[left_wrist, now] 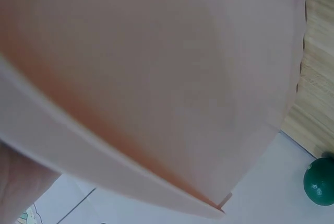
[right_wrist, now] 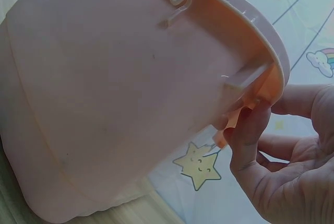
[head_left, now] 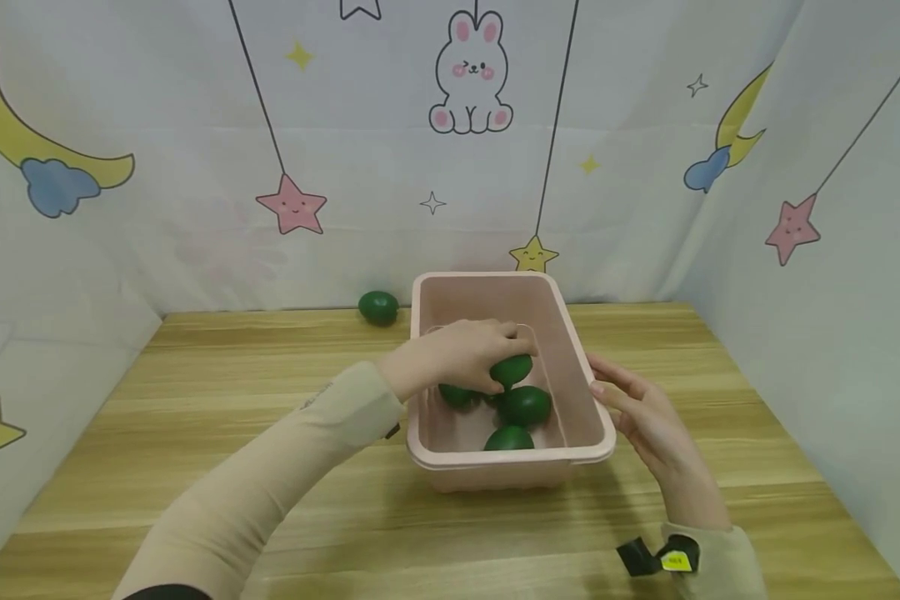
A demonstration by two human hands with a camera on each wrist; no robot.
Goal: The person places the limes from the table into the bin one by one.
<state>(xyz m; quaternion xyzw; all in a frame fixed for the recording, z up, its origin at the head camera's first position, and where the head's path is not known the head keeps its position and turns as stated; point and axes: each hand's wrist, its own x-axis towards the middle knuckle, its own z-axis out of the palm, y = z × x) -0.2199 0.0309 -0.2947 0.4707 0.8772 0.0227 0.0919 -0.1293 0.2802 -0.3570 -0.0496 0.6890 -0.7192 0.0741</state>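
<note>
A pink plastic bin point(head_left: 506, 458) stands on the wooden table with several dark green avocados point(head_left: 525, 407) inside. Reaching over its left rim, my left hand point(head_left: 468, 352) grips one avocado point(head_left: 512, 368) above the others, the fingers curled over its top. In the left wrist view, the bin's wall point(left_wrist: 172, 78) fills most of the picture and hides what that hand holds. My right hand point(head_left: 648, 421) is at the right side of the bin, and in the right wrist view its thumb and fingers point(right_wrist: 253, 127) pinch the rim.
One more avocado point(head_left: 378, 308) lies outside the bin, at the back of the table point(head_left: 270, 367) near the curtain. A white curtain point(head_left: 375, 125) printed with stars, moons and a rabbit hangs behind and along the sides.
</note>
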